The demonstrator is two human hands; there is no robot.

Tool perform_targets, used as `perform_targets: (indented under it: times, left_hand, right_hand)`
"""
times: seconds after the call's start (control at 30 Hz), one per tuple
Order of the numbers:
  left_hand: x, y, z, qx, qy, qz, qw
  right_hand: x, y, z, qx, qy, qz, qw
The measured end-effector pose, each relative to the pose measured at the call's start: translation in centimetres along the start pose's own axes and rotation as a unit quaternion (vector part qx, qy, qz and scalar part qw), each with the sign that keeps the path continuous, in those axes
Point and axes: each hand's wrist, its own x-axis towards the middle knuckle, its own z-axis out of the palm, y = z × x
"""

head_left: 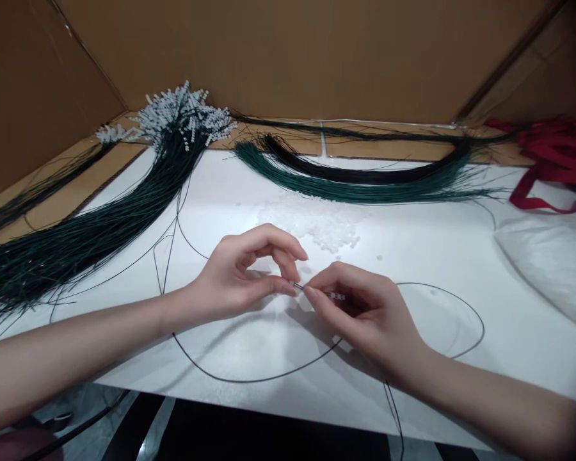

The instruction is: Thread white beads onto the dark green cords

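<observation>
My left hand (247, 272) pinches a small piece at the end of a thin dark wire (256, 381) between thumb and fingertip, with the index finger arched above. It looks like a tiny white bead, mostly hidden. Right beside it, my right hand (369, 304) has the same wire gripped between thumb and index finger. A few white beads (336, 296) on the wire show behind the right fingers. The wire loops over the white board below both hands. Just beyond them lies a scattered pile of small white beads (333, 234).
A thick bundle of dark green wires (139, 198) with white beaded tips (182, 115) lies at left. Behind the beads curve a green wire bundle (355, 191) and a black one (345, 173). Red ribbon (547, 173) and a clear plastic bag (552, 256) are at right. Cardboard walls (288, 57) enclose the back.
</observation>
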Motion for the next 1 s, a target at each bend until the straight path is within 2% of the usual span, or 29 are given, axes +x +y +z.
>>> perform_targets:
  times: [0.43, 0.6, 1.0]
  left_hand:
    - [0.03, 0.05, 0.36, 0.01, 0.022, 0.008, 1.0]
    - [0.13, 0.11, 0.39, 0.016, 0.014, -0.004, 1.0]
    - [-0.18, -0.35, 0.7, 0.048, -0.003, 0.033, 0.998]
  right_hand:
    - [0.15, -0.12, 0.05, -0.006, 0.003, 0.001, 1.0]
    - [0.06, -0.03, 0.09, -0.009, 0.005, 0.002, 1.0]
    - [0.0, -0.03, 0.07, 0.006, 0.004, 0.013, 1.0]
